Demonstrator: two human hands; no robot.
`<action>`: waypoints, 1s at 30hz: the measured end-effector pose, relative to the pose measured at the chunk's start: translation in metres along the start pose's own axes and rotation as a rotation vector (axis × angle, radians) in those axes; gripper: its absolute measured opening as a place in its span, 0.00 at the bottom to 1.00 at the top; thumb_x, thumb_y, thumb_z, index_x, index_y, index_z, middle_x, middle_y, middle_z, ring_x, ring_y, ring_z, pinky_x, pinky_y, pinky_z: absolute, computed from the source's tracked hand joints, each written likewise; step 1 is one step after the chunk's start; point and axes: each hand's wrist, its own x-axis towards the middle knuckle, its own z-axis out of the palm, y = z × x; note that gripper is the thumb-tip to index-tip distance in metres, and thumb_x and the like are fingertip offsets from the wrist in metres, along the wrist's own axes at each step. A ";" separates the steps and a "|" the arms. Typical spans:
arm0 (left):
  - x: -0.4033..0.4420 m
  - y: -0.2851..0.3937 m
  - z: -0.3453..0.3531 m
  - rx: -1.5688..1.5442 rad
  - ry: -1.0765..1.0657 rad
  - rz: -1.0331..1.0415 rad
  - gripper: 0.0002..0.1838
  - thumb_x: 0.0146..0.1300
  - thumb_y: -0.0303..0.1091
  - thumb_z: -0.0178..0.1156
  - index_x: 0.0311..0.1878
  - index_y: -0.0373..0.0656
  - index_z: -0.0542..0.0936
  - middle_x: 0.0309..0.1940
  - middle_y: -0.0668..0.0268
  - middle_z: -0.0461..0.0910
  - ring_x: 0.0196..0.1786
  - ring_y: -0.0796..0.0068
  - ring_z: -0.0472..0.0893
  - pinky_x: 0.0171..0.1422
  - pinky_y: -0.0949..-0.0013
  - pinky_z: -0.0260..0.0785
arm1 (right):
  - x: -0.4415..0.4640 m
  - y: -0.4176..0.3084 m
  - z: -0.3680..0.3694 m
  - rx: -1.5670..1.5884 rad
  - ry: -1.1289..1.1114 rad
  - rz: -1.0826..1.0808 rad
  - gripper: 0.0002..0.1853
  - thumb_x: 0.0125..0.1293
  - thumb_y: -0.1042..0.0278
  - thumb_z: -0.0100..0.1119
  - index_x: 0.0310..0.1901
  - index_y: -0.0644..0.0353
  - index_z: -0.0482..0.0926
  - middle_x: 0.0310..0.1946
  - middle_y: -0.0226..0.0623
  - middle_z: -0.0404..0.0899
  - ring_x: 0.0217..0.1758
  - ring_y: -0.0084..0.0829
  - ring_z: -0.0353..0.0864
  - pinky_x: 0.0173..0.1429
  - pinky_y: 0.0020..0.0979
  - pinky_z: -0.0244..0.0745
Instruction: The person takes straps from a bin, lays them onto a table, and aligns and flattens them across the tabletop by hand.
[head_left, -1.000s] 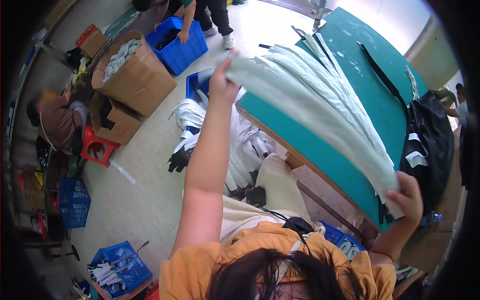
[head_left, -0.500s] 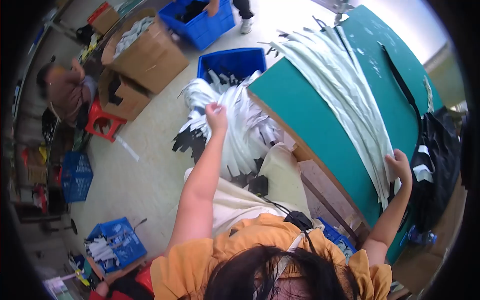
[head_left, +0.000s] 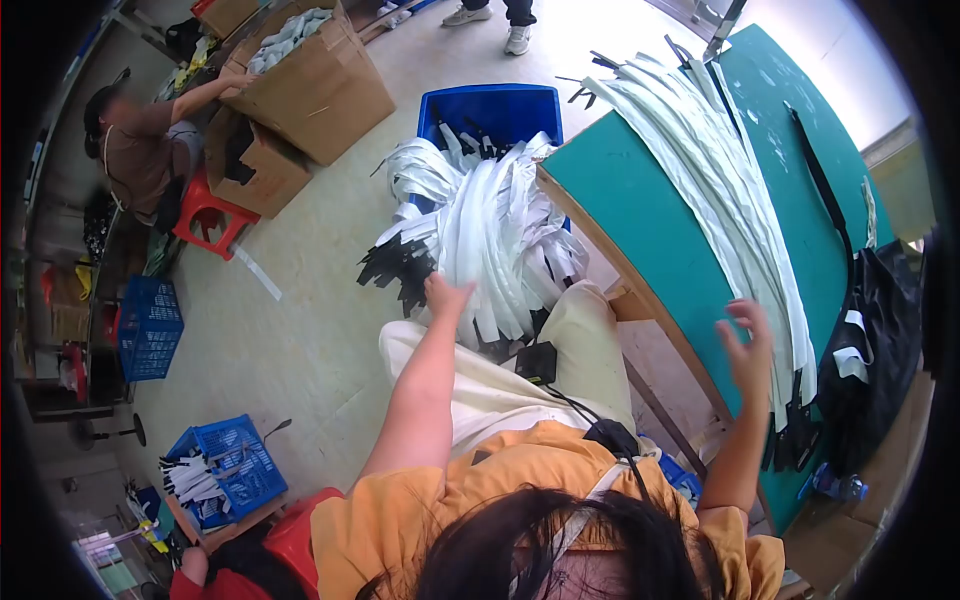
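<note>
White strips (head_left: 700, 150) with black ends lie lengthwise on the green table (head_left: 640, 225). My right hand (head_left: 748, 345) is raised over the table beside their near part, fingers spread, holding nothing. A large heap of white strips (head_left: 485, 235) hangs over a blue bin (head_left: 490, 100) and down in front of my knees. At the heap's lower left, near its black ends (head_left: 400, 265), is my left hand (head_left: 447, 298); its fingers are partly apart and I see nothing held in it.
At the left a person (head_left: 140, 150) reaches to a big cardboard box (head_left: 320, 90), near a red stool (head_left: 212, 215). Blue baskets (head_left: 150, 330) stand on the left. Black fabric (head_left: 880, 330) hangs at the table's right, with a bottle (head_left: 840, 485) below.
My left hand let go of the white strip and came down to the heap. My right hand released the strips on the table and moved left. The blue crate at the top has left the view.
</note>
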 end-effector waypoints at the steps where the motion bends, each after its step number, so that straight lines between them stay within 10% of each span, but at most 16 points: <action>1: 0.005 -0.001 0.000 -0.007 0.024 0.010 0.43 0.36 0.52 0.69 0.52 0.35 0.64 0.52 0.51 0.65 0.56 0.52 0.65 0.58 0.58 0.61 | -0.004 -0.010 0.015 0.030 -0.068 -0.032 0.13 0.49 0.75 0.62 0.38 0.61 0.73 0.37 0.37 0.75 0.43 0.33 0.74 0.44 0.30 0.67; 20: 0.009 -0.005 -0.020 -0.095 -0.074 -0.044 0.26 0.43 0.43 0.64 0.40 0.34 0.68 0.41 0.50 0.75 0.45 0.52 0.75 0.49 0.60 0.67 | -0.055 -0.067 0.127 0.313 -0.641 -0.258 0.09 0.51 0.71 0.62 0.33 0.60 0.74 0.28 0.40 0.75 0.33 0.38 0.76 0.37 0.34 0.71; 26: 0.065 0.008 -0.077 -1.008 -0.742 -0.487 0.15 0.52 0.32 0.53 0.43 0.34 0.75 0.35 0.57 0.78 0.39 0.60 0.77 0.47 0.59 0.69 | -0.051 -0.050 0.133 0.441 -0.642 -0.127 0.11 0.52 0.68 0.63 0.36 0.61 0.74 0.29 0.36 0.76 0.34 0.30 0.77 0.40 0.30 0.71; 30: 0.013 0.094 -0.128 -1.394 -0.935 -0.399 0.13 0.57 0.35 0.55 0.42 0.38 0.75 0.38 0.60 0.76 0.43 0.66 0.76 0.50 0.60 0.69 | -0.037 -0.063 0.175 1.069 -0.552 0.176 0.19 0.55 0.63 0.63 0.44 0.65 0.70 0.33 0.34 0.76 0.36 0.23 0.75 0.41 0.27 0.71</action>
